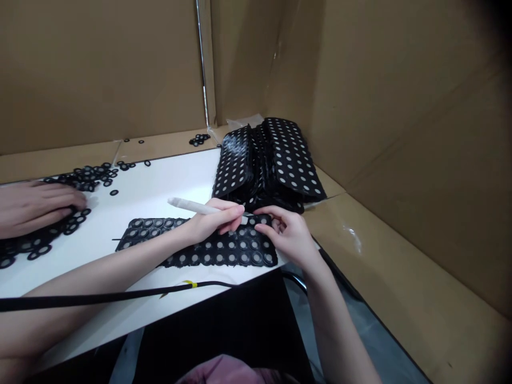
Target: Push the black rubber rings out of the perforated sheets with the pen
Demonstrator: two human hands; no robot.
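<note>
Your left hand (pixel 216 217) is closed around a slim white pen-shaped tool (pixel 188 205), its right end over the far edge of a black, rubbery-looking rectangular sheet with rows of pale round discs (pixel 218 246). That sheet lies on the near right of the white tabletop (pixel 168 176). Your right hand (pixel 292 232) is at the sheet's right end, thumb and forefinger narrowly apart; you cannot tell whether they pinch it. Just beyond sits a pile of similar black dotted sheets (pixel 290 154). At left, a co-worker's hand (pixel 40 208) rests on heaped small black rings (pixel 90 176).
</note>
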